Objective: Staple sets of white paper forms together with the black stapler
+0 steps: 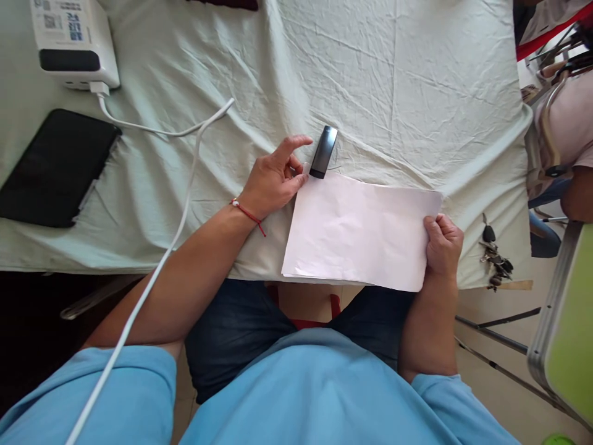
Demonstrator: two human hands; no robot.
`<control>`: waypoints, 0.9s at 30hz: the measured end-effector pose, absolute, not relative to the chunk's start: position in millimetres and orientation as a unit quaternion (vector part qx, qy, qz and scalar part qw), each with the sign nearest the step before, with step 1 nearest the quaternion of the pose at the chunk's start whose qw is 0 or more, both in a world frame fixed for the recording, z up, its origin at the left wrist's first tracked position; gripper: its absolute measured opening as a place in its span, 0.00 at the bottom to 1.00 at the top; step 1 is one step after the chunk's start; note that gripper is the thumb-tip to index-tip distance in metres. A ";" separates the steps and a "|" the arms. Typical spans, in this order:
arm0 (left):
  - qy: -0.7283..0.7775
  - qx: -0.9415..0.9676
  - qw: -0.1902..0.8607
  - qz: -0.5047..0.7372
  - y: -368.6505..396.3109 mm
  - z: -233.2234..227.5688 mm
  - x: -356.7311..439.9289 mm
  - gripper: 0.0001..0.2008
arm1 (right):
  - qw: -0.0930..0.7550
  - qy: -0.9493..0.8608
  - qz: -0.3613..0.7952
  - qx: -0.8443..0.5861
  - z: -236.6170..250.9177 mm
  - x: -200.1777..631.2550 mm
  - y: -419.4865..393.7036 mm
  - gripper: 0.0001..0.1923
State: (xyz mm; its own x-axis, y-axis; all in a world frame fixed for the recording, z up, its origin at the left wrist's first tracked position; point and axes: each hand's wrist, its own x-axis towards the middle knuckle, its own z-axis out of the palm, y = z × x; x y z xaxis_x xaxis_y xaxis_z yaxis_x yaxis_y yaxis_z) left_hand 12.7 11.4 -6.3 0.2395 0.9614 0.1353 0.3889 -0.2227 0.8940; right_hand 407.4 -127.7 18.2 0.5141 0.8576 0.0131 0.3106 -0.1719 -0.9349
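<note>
A white sheet of paper (361, 232) lies at the near edge of a table covered with a pale green cloth (393, 93), its lower edge hanging over slightly. My left hand (273, 179) pinches the sheet's upper left corner between thumb and fingers, the index finger stretched out. Just beyond that corner a small black oblong object (323, 152) rests on the cloth, close to my fingertips but apart from them. My right hand (442, 244) grips the sheet's right edge, fingers curled over it.
A black phone (55, 167) lies far left, with a white box-shaped device (74, 40) behind it. Its white cable (185, 185) runs across the cloth and over my left arm. A bunch of keys (495, 259) sits at the right edge. Another person (569, 123) and a green chair (569, 321) are on the right.
</note>
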 end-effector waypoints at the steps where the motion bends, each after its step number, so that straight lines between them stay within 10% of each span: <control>1: 0.484 0.693 0.376 0.380 11.2 -6.8 12.2 0.33 | 0.496 -0.413 0.275 -0.713 18.3 405.4 -126.9 0.28; 6: 0.472 0.711 0.342 0.393 13.7 -10.2 12.3 0.22 | 0.500 -0.414 0.278 -0.708 19.2 402.9 -126.4 0.27; 27: 0.479 0.610 0.457 0.436 20.3 -12.4 8.3 0.35 | 0.578 -0.377 0.267 -0.673 27.0 408.5 -148.3 0.28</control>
